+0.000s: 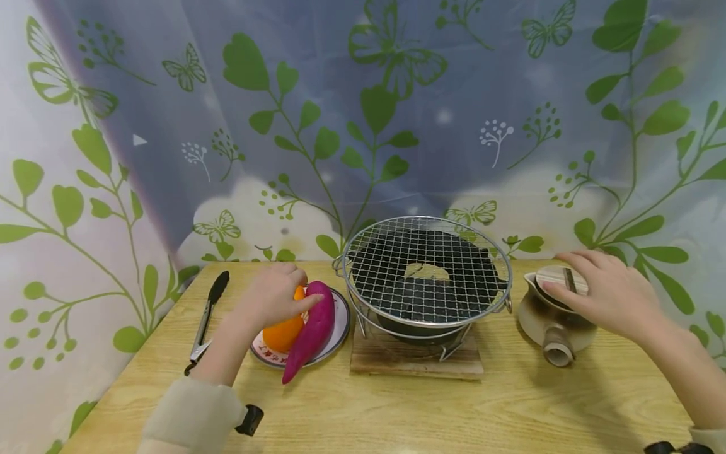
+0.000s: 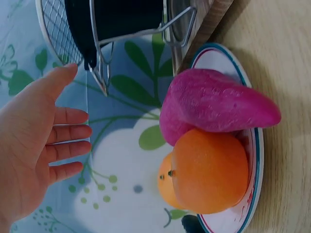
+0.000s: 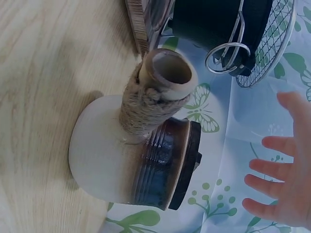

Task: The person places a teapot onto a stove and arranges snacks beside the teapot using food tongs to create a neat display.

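Seeing a gap between grill (image 1: 425,277) and pot (image 1: 533,318), both near back edge of surface (image 1: 408,410); plate (image 1: 342,315) with sweet potato (image 1: 314,321) and orange fruit (image 1: 282,334) sits toward left edge. Left hand (image 1: 278,296) hovers over plate, right hand (image 1: 615,293) over pot, fingers (image 2: 68,132) loosely spread, holding nothing.

In the head view, the left hand (image 1: 275,296) is covering parts of the oranges (image 1: 282,336), and the red markings (image 1: 269,354) on the plate (image 1: 341,315) are showing too small to read. The right hand (image 1: 615,293) is masking part of the lid (image 1: 553,276) of the clay pot (image 1: 537,321). The bottom edge is cutting off the left sleeve (image 1: 193,410). In the left wrist view, one orange (image 2: 165,189) is mostly hiding behind the other. In the right wrist view, the frame is cropping the right hand and dark stove (image 3: 211,24).
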A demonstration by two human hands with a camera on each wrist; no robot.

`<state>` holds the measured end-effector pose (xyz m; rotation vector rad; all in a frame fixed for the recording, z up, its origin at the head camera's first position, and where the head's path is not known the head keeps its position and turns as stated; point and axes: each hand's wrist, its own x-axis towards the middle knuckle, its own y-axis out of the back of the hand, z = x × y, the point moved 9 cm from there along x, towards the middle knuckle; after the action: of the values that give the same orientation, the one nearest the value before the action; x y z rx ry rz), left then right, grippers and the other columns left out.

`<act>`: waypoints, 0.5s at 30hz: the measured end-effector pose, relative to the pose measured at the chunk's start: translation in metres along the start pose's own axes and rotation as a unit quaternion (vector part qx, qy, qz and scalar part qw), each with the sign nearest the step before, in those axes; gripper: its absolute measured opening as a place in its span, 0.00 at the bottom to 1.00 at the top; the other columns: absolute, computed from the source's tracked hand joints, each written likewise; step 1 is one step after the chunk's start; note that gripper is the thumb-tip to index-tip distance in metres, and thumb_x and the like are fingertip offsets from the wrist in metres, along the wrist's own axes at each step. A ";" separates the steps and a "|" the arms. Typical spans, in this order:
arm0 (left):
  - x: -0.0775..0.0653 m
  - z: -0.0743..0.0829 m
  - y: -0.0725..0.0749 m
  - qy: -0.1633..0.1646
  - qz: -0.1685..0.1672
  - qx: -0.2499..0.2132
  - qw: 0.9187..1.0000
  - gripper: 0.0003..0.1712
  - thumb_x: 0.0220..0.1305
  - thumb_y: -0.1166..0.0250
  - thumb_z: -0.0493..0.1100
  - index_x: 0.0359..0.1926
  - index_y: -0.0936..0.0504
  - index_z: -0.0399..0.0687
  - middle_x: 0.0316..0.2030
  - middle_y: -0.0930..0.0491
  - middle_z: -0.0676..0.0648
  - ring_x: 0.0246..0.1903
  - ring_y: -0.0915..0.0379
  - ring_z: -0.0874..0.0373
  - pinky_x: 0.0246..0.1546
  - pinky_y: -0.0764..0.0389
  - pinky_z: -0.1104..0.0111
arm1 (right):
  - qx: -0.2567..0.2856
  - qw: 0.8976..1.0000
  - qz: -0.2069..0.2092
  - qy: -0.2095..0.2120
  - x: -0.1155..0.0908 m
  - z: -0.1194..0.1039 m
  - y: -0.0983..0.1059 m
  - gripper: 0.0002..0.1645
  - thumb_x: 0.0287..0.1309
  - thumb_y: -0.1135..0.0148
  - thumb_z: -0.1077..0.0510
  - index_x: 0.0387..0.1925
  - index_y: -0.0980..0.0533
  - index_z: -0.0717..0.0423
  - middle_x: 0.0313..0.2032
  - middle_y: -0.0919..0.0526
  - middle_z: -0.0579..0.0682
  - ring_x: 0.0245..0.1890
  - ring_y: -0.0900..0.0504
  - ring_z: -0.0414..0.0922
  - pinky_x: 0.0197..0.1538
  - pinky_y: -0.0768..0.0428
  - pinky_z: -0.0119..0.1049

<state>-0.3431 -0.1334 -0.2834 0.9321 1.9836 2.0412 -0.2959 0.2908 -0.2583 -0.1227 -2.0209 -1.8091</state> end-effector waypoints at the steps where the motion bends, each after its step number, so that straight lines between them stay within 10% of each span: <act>1: 0.000 0.004 0.000 -0.009 0.006 0.002 1.000 0.22 0.55 0.36 0.60 0.28 0.23 0.44 0.26 0.27 0.50 0.29 0.30 0.54 0.32 0.27 0.63 | 0.003 1.000 0.005 -0.001 -0.002 0.001 0.001 0.38 0.58 0.45 0.37 0.59 0.33 0.61 0.55 0.32 0.67 0.52 0.34 0.68 0.40 0.32 0.64; 15: -0.011 0.051 -0.005 -0.113 0.053 0.060 0.990 0.28 0.49 0.37 0.66 0.31 0.21 0.45 0.32 0.23 0.47 0.35 0.27 0.50 0.36 0.25 0.59 | 0.005 0.999 0.050 -0.010 -0.022 0.001 0.003 0.35 0.59 0.42 0.44 0.57 0.33 0.66 0.51 0.30 0.70 0.48 0.33 0.69 0.42 0.34 0.65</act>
<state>-0.3094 -0.0943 -0.2944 1.2580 1.9899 1.7896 -0.2755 0.2972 -0.2639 -0.2362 -2.0001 -1.7434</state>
